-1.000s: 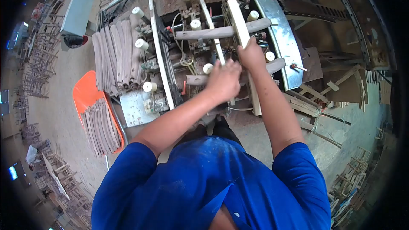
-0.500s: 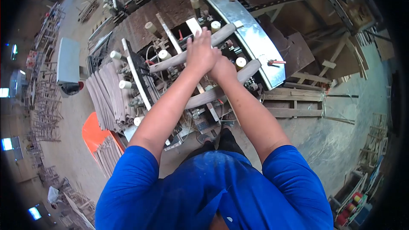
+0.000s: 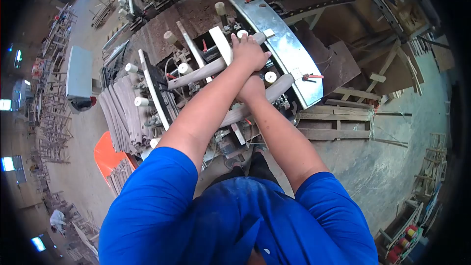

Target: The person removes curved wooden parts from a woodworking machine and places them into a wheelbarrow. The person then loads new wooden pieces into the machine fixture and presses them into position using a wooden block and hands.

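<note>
Two curved wooden pieces lie across a machine fixture: the upper piece (image 3: 196,75) and the lower piece (image 3: 279,88). My left hand (image 3: 251,53) rests, fingers apart, on the upper piece near its right end, beside a metal plate (image 3: 287,44). A pale bar (image 3: 221,44) crosses over the upper piece and passes under my left forearm. My right hand (image 3: 252,90) is just below my left wrist, between the two pieces; its fingers are hidden. White cylindrical knobs (image 3: 270,77) stand around the fixture.
A stack of curved wooden slats (image 3: 122,110) lies left of the fixture, above an orange chair (image 3: 107,154) holding more slats. A grey-white box (image 3: 79,71) stands farther left. A red-handled clamp (image 3: 312,76) sits on the plate. Wooden framing (image 3: 338,123) lies at right.
The view has shifted. My left hand has moved up and across, over the pale bar, then right to the upper piece's end. My right hand now sits below my left wrist.
</note>
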A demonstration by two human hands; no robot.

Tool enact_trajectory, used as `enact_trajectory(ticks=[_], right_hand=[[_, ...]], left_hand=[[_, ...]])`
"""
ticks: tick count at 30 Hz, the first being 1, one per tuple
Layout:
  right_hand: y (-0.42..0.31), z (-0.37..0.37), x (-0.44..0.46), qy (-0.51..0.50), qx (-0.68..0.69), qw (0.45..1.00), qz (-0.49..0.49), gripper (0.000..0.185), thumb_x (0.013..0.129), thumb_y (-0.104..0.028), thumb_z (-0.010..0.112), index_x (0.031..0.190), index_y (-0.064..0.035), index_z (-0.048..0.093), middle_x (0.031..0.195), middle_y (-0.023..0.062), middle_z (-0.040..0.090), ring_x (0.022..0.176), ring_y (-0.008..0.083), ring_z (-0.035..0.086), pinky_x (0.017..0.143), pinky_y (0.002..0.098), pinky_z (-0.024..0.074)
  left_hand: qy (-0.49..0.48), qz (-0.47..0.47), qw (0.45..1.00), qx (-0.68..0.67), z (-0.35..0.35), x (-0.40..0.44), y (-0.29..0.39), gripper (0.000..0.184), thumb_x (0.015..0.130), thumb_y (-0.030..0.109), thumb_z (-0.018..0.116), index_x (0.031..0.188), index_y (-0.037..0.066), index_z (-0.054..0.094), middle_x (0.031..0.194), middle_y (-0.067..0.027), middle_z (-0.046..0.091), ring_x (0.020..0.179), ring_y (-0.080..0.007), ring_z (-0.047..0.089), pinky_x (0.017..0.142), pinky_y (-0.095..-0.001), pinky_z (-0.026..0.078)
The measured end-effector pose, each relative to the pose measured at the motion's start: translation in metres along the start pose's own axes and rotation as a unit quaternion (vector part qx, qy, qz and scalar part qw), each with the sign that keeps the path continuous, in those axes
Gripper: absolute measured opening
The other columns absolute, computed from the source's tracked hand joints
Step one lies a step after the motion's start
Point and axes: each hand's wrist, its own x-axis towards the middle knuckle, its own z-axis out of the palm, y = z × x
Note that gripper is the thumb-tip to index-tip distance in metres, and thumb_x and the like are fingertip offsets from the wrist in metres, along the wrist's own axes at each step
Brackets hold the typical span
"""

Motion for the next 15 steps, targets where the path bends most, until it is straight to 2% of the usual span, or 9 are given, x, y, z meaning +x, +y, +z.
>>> enact_trajectory(ticks=[1,3,5,6,7,9,11,13,15], right_hand=[[-0.003,0.001,-0.001,-0.006,0.001,1.000,0.009,0.045,0.094,-0.044,0.058,0.120,-0.0096,0.071,0.113,0.0218,0.075,0.103,0.0398,0.072,0.090,0.0500,0.0577],[-0.016,-0.012,-0.001,-0.019,0.065,0.992,0.106,0.047,0.094,-0.043,0.059,0.120,-0.0053,0.070,0.114,0.0236,0.074,0.105,0.0413,0.072,0.093,0.0504,0.0568],[-0.021,-0.013,0.004,-0.011,0.058,0.989,0.136,0.051,0.090,-0.039,0.066,0.123,-0.0005,0.063,0.114,0.0274,0.073,0.107,0.0421,0.072,0.095,0.0525,0.0562],[-0.018,-0.007,0.005,0.008,0.033,0.992,0.120,0.052,0.088,-0.037,0.068,0.123,-0.0001,0.056,0.112,0.0281,0.072,0.107,0.0434,0.071,0.093,0.0531,0.0570],[-0.024,-0.013,0.000,0.005,0.002,0.994,0.110,0.051,0.089,-0.036,0.069,0.122,-0.0007,0.053,0.112,0.0281,0.072,0.106,0.0449,0.071,0.092,0.0535,0.0576],[-0.022,-0.007,0.003,0.020,-0.003,0.994,0.109,0.049,0.090,-0.036,0.068,0.121,-0.0008,0.054,0.112,0.0282,0.072,0.106,0.0450,0.071,0.093,0.0542,0.0572],[-0.022,-0.007,0.001,0.018,-0.004,0.995,0.097,0.048,0.092,-0.037,0.067,0.121,-0.0010,0.054,0.114,0.0291,0.071,0.107,0.0467,0.070,0.094,0.0549,0.0559],[-0.020,-0.003,0.003,0.019,-0.013,0.995,0.094,0.048,0.092,-0.037,0.066,0.122,-0.0010,0.054,0.115,0.0292,0.071,0.108,0.0467,0.070,0.095,0.0549,0.0556],[-0.021,-0.001,0.005,0.028,-0.033,0.994,0.104,0.051,0.092,-0.036,0.068,0.124,0.0002,0.054,0.114,0.0294,0.071,0.109,0.0472,0.069,0.096,0.0554,0.0550]], left_hand=[[-0.025,0.000,1.000,-0.012,-0.003,-0.003,-0.003,0.080,0.103,0.061,0.044,0.155,0.000,0.045,0.165,-0.0143,0.039,0.158,-0.0327,0.024,0.125,-0.0657,0.010],[-0.048,0.006,0.991,-0.129,-0.014,-0.011,-0.021,0.072,0.102,0.060,0.049,0.154,0.010,0.049,0.163,-0.0157,0.042,0.158,-0.0362,0.023,0.124,-0.0686,0.009],[0.097,-0.021,0.968,-0.231,-0.007,-0.032,-0.046,0.063,0.100,0.054,0.055,0.147,0.011,0.057,0.152,-0.0189,0.054,0.153,-0.0366,0.035,0.121,-0.0696,0.016],[0.237,-0.017,0.939,-0.250,0.006,-0.047,-0.065,0.051,0.098,0.047,0.061,0.134,0.011,0.066,0.135,-0.0183,0.067,0.141,-0.0352,0.052,0.115,-0.0694,0.027],[0.353,-0.017,0.896,-0.271,0.012,-0.073,-0.084,0.039,0.098,0.037,0.064,0.124,0.008,0.073,0.123,-0.0163,0.073,0.126,-0.0323,0.063,0.108,-0.0584,0.039],[0.354,-0.089,0.832,-0.417,0.019,-0.139,-0.119,0.029,0.097,0.026,0.066,0.116,0.007,0.076,0.117,-0.0153,0.074,0.117,-0.0286,0.066,0.106,-0.0456,0.043],[0.377,-0.117,0.806,-0.441,0.048,-0.212,-0.150,0.025,0.097,0.019,0.065,0.116,0.007,0.076,0.115,-0.0146,0.074,0.113,-0.0266,0.066,0.104,-0.0360,0.045],[0.419,-0.143,0.826,-0.349,0.070,-0.285,-0.172,0.024,0.098,0.020,0.064,0.115,0.006,0.076,0.116,-0.0147,0.073,0.114,-0.0274,0.064,0.104,-0.0371,0.045],[0.475,-0.207,0.802,-0.298,0.090,-0.345,-0.197,0.019,0.096,0.016,0.065,0.103,0.002,0.074,0.107,-0.0161,0.072,0.108,-0.0346,0.065,0.100,-0.0431,0.047]])
